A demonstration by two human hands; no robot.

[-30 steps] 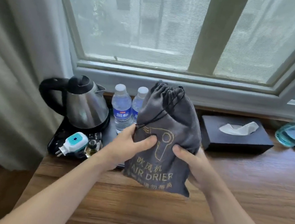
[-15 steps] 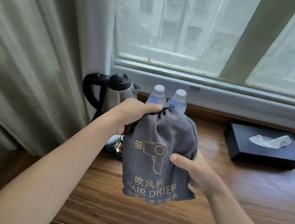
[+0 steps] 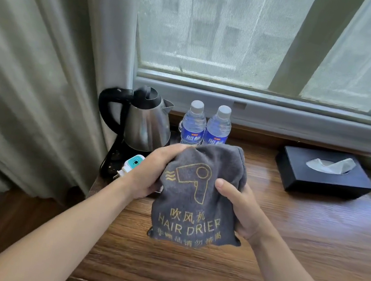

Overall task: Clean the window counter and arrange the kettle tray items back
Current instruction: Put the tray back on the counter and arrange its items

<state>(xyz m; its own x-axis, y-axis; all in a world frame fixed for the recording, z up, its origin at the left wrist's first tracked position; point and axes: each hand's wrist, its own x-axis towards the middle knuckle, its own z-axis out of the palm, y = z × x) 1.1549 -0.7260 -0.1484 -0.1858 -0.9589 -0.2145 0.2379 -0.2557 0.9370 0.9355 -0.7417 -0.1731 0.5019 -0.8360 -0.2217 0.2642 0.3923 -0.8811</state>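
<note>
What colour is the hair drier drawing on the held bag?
Gold outline on the grey bag, clearest in the head view.

One kettle [image 3: 145,124], two water bottles [image 3: 193,124], one hair-drier bag [image 3: 194,199], one tissue box [image 3: 322,173], one plug adapter [image 3: 132,164].

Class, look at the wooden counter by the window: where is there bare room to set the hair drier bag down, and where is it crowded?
Bare wood lies between the water bottles and the tissue box, and along the near edge of the counter below both hands. The left corner is crowded: kettle, tray and plug adapter. The left hand and right hand grip the bag.
</note>
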